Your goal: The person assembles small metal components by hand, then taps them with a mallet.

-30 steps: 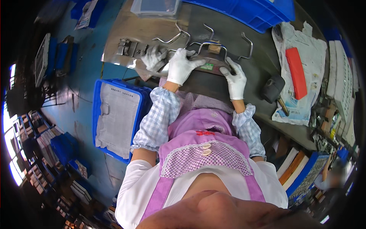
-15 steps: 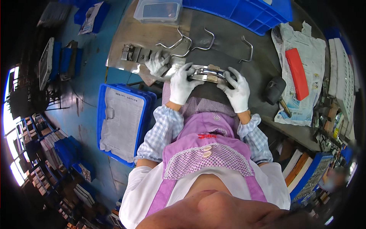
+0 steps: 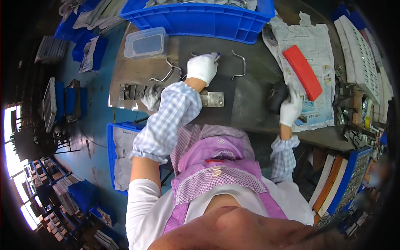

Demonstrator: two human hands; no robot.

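My left hand (image 3: 202, 68), in a white glove, reaches across to the far middle of the table. Its fingers are closed on a bent metal rod (image 3: 194, 54), most of which the hand hides. At the right my gloved right hand (image 3: 291, 109) is round the handle of a black-headed mallet (image 3: 276, 97), whose handle end shows below the hand. Below my left forearm a flat metal plate (image 3: 215, 99) lies near the table's front edge. More bent rods lie on either side of my left hand: one on the right (image 3: 239, 66), others on the left (image 3: 168, 71).
A large blue crate (image 3: 196, 23) stands at the back beside a clear plastic box (image 3: 146, 43). A red case (image 3: 303, 73) rests on newspaper (image 3: 325, 50) at the right. Left of my sleeve lie a grey glove (image 3: 151, 98) and metal fittings (image 3: 129, 91). A paper-lined blue bin (image 3: 110, 154) stands lower left.
Both hands have let go of the curved metal band they held between them. My left hand has moved forward to a rod, my right hand rightward to the mallet. The view has shifted.
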